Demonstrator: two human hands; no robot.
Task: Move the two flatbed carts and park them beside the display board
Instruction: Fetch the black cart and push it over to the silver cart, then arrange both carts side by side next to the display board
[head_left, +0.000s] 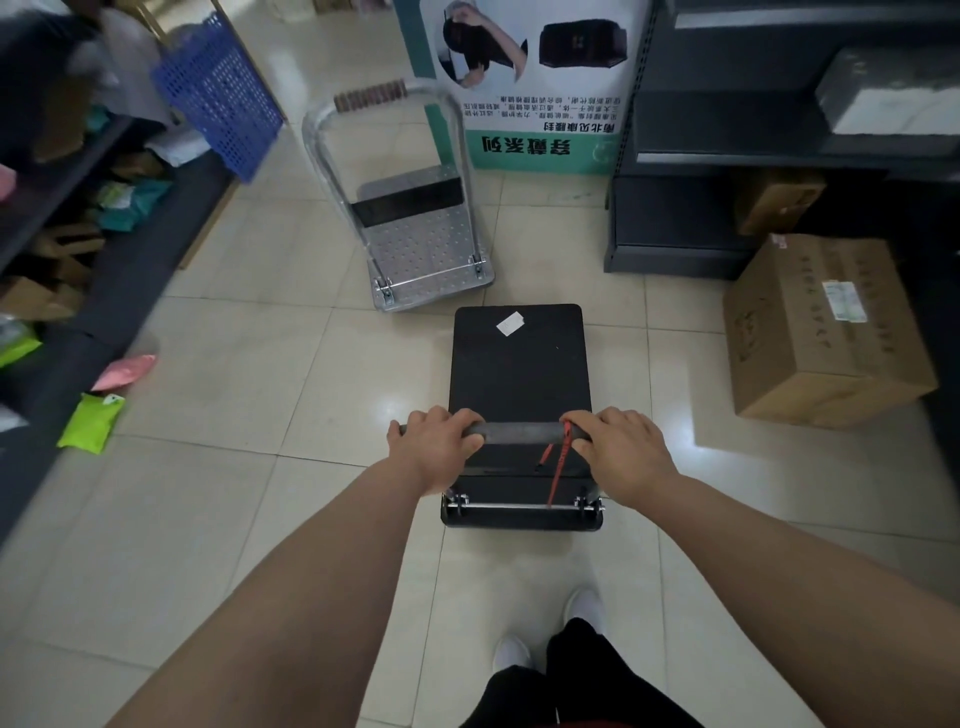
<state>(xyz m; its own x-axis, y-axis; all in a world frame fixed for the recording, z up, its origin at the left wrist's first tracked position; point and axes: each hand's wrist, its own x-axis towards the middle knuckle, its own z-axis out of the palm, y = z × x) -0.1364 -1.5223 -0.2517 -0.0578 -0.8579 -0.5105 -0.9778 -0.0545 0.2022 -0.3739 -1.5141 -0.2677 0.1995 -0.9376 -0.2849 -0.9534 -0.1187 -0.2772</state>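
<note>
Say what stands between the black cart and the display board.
Nothing visible: bare tile separates the black cart and the display board. The silver cart flanks the gap left, the dark shelf base right.

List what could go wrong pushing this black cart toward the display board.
1. The black cart sits close behind the silver cart; pushed straight, it may knock it into the display board.
2. The cardboard box stands near on the right; a swerve could clip it.
3. The red cord hanging from the handle might snag the hinge.
</note>
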